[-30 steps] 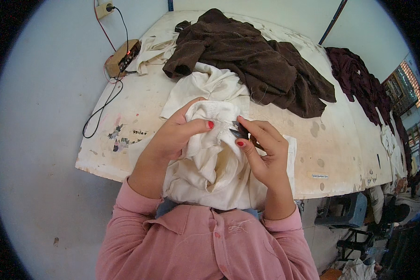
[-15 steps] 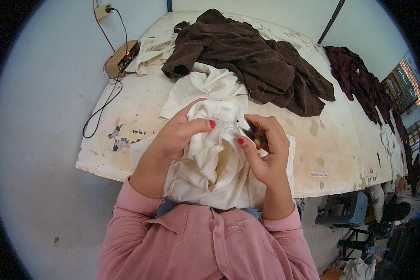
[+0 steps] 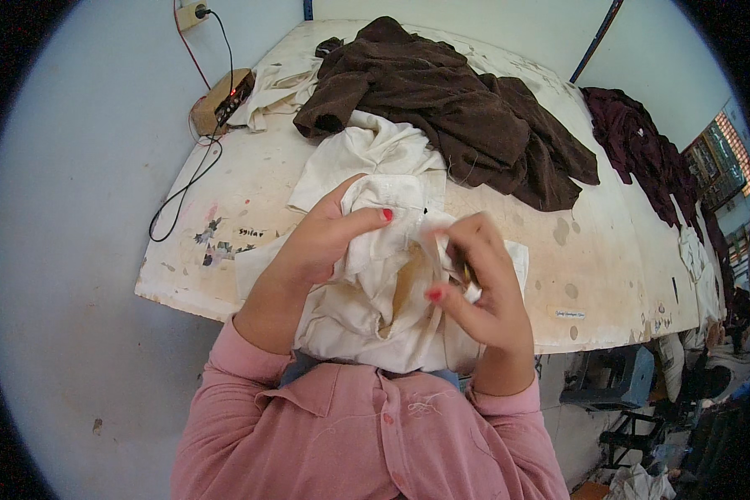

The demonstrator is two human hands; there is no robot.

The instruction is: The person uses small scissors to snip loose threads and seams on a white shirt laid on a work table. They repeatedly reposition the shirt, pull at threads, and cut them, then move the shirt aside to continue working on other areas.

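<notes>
A white cloth garment [image 3: 367, 321] lies bunched over the table's near edge and against my front. My left hand [image 3: 329, 233] is closed on its upper folded edge, thumb pressed on top. Beside that edge, on the right, my right hand [image 3: 483, 283] is curled and partly blurred by motion. A small brass-coloured tool [image 3: 467, 272] shows between its fingers, mostly hidden by them; its exact kind is not clear. A tiny dark spot marks the cloth near the left thumb.
On the pale, stained table [image 3: 558, 275] a dark brown garment [image 3: 442, 108] is heaped behind the white one. A maroon garment [image 3: 633, 142] hangs over the right side. At the left edge sits a box-like electrical device [image 3: 229, 100] with a looping black cable [image 3: 179, 200].
My right hand has moved slightly right and down, away from the cloth's edge, and its fingers have curled. The left hand keeps its grip on the white garment.
</notes>
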